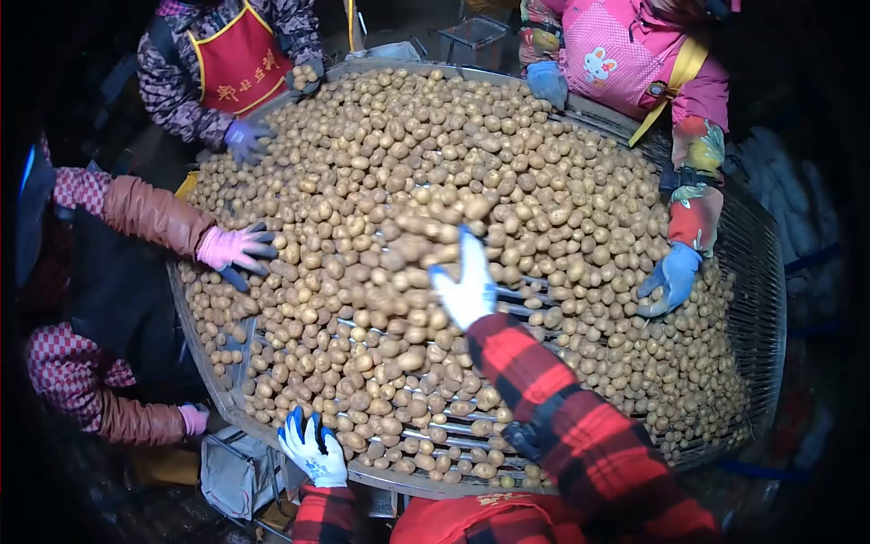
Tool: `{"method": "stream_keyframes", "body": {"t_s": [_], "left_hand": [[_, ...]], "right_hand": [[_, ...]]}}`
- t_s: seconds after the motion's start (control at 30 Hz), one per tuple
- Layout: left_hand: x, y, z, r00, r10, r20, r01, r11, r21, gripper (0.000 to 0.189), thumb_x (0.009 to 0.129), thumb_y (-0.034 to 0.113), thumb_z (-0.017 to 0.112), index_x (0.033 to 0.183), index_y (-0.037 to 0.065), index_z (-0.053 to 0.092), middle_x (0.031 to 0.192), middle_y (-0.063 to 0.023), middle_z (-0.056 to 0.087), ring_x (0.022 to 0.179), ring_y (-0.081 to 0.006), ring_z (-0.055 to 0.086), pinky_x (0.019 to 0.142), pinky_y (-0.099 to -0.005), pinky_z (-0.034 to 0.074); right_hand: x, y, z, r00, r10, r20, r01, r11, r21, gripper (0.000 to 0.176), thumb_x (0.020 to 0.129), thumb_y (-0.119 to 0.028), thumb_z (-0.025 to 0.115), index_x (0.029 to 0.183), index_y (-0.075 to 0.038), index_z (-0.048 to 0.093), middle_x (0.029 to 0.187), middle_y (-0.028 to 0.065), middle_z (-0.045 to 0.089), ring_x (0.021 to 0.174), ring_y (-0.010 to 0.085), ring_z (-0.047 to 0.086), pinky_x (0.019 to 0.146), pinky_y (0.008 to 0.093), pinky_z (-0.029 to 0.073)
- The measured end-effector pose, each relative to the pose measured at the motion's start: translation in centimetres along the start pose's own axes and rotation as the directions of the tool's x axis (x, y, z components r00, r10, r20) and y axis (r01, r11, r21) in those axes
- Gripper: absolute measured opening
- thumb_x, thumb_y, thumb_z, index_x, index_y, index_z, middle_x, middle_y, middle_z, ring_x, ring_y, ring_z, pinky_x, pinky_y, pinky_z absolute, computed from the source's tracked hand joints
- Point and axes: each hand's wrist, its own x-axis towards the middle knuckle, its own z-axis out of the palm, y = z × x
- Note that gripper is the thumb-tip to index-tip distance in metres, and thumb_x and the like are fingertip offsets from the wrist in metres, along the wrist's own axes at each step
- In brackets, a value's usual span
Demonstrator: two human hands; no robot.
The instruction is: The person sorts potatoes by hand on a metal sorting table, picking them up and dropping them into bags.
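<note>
Loose potatoes (362, 181) cover most of a slatted metal sorting table (757, 299). My right hand (467, 283), in a white glove with blue fingertips, reaches over the middle of the pile with its fingers apart. Right beside it, several potatoes are blurred by motion, and bare slats show under the wrist. At the near rim, my left hand (313, 451) wears a matching glove. Its fingers are spread at the edge of the potatoes, and no potato shows in it.
Co-workers stand around the table. Across from me, a gloved hand (306, 76) holds potatoes. Others' hands rest at the left (237, 249) and right (672, 279) of the pile. A grey-white crate (237, 471) stands below the near left rim; another container (476, 34) is behind the far rim.
</note>
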Motion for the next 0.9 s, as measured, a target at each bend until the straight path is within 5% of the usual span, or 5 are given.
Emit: {"method": "stream_keyframes", "body": {"t_s": [0.07,0.2,0.7,0.8,0.9], "left_hand": [[0.2,0.3,-0.3,0.999,-0.019,0.028,0.019,1.0,0.004,0.038,0.078,0.01,0.065,0.116,0.011,0.067,0.144,-0.0156,0.055,0.136,-0.0373,0.047,0.119,-0.0617,0.027],[0.3,0.2,-0.1,0.999,-0.039,0.03,0.039,0.999,-0.009,0.038,0.078,0.01,0.065,0.116,0.012,0.067,0.142,-0.0156,0.056,0.135,-0.0371,0.048,0.118,-0.061,0.028],[-0.1,-0.6,0.5,0.999,-0.037,-0.024,0.036,0.998,-0.046,0.037,0.08,0.014,0.068,0.116,0.014,0.07,0.143,-0.0105,0.057,0.137,-0.0322,0.048,0.119,-0.0575,0.028],[-0.1,-0.1,0.3,0.999,-0.043,-0.026,0.042,0.998,-0.049,0.041,0.081,0.015,0.067,0.123,0.012,0.066,0.144,-0.0128,0.055,0.137,-0.0336,0.047,0.12,-0.0582,0.026],[-0.2,3.8,-1.0,0.994,0.064,-0.091,-0.069,0.996,-0.062,0.041,0.083,0.015,0.063,0.123,0.009,0.064,0.142,-0.0185,0.053,0.134,-0.0385,0.047,0.116,-0.0603,0.028]], "right_hand": [[1.1,-3.1,2.8,0.99,-0.107,0.088,0.128,0.953,-0.273,0.089,0.089,-0.055,0.068,0.16,-0.014,0.031,0.161,0.0251,0.031,0.146,0.0456,0.033,0.118,0.052,0.035],[1.1,-10.7,5.4,0.896,-0.032,0.442,0.207,0.912,-0.354,0.078,0.09,-0.06,0.06,0.158,-0.03,0.035,0.167,0.0096,0.026,0.151,0.0481,0.022,0.109,0.0798,0.021],[-21.4,-8.4,-4.4,0.522,-0.392,0.757,0.668,0.74,-0.078,0.059,0.088,-0.042,0.066,0.143,-0.025,0.056,0.155,0.004,0.045,0.148,0.0407,0.031,0.112,0.0724,0.025],[-24.5,-5.3,-9.4,0.544,-0.506,0.67,0.646,0.761,0.051,0.061,0.082,-0.038,0.071,0.139,-0.024,0.057,0.148,0.0076,0.05,0.139,0.0358,0.042,0.111,0.0647,0.031],[-23.2,-2.5,-17.3,0.792,-0.107,0.601,0.401,0.834,-0.38,0.067,0.076,-0.036,0.075,0.139,-0.02,0.058,0.149,0.014,0.048,0.137,0.038,0.044,0.113,0.0626,0.028]]}}
